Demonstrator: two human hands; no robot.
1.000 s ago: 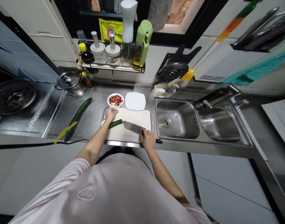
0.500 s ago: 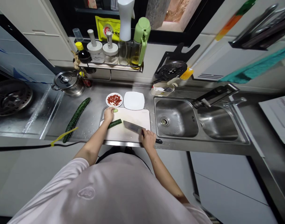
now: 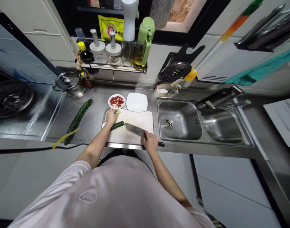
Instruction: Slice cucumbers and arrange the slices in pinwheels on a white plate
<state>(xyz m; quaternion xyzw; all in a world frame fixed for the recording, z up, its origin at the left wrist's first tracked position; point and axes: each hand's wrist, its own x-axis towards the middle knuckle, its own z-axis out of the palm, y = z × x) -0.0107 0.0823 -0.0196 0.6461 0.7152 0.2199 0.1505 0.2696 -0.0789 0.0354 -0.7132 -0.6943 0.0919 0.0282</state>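
Observation:
My left hand is at the upper left of the white cutting board, its fingers closed on a small pale-green cucumber piece. A longer dark-green cucumber section lies on the board beside that wrist, its near end partly hidden by my forearm. In my right hand is the black handle of a kitchen knife. The blade points left across the board, its tip just right of the cucumber section. A whole cucumber rests on the steel counter to the left.
Behind the board stand a plate of chopped red pieces and a white square plate. The double sink is at the right. A lidded pot stands back left, below a rack of jars and bottles. A yellow-tagged cord crosses the counter's front edge.
My left fingers have tightened on the small cucumber piece, which now looks slightly tilted. The knife and my right hand have hardly moved; the view has shifted slightly.

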